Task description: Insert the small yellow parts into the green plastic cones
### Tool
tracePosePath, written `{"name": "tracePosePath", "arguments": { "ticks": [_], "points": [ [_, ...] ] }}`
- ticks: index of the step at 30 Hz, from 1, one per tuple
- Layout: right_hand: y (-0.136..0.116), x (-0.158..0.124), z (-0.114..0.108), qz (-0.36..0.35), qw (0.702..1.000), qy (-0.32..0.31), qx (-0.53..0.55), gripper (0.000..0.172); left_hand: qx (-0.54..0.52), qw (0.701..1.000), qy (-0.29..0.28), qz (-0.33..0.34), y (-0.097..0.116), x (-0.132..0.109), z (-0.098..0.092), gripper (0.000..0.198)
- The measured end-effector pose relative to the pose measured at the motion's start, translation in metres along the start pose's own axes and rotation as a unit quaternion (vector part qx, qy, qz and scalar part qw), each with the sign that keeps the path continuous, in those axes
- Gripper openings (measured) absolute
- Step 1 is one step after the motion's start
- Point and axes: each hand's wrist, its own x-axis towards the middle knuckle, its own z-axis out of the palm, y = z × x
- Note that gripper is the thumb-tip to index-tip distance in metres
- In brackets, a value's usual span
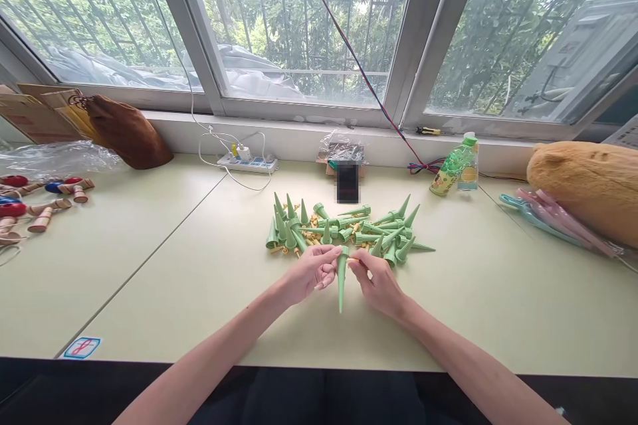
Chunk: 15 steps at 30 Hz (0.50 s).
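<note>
My left hand (310,272) pinches the wide top end of a green plastic spike (341,279), which hangs point down above the table (199,265). My right hand (376,282) is closed beside it, its fingertips on a small yellow piece (353,259) at the spike's top. Just beyond both hands lies a pile of several green spikes (343,229), mixed with small yellow parts (315,220).
A power strip (248,161) with a white cable, a bagged box (341,149) and a green bottle (454,169) stand along the window sill. Wooden toys (40,202) lie at the left, a brown pouch (127,131) behind them. A plush toy (588,182) and pastel strips (553,216) sit at the right.
</note>
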Motion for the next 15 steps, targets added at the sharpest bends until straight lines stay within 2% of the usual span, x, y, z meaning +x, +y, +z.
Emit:
{"name": "tracePosePath", "arguments": {
  "ticks": [9, 15],
  "points": [
    [-0.0032, 0.0021, 0.0008, 0.041, 0.998, 0.034, 0.019, 0.031, 0.05, 0.997, 0.018, 0.053, 0.0027, -0.0014, 0.004, 0.038],
    [-0.0024, 0.0016, 0.001, 0.043, 0.998, 0.051, -0.004, 0.037, 0.069, 0.995, 0.032, 0.058, 0.0001, -0.0001, 0.0037, 0.04]
  ]
}}
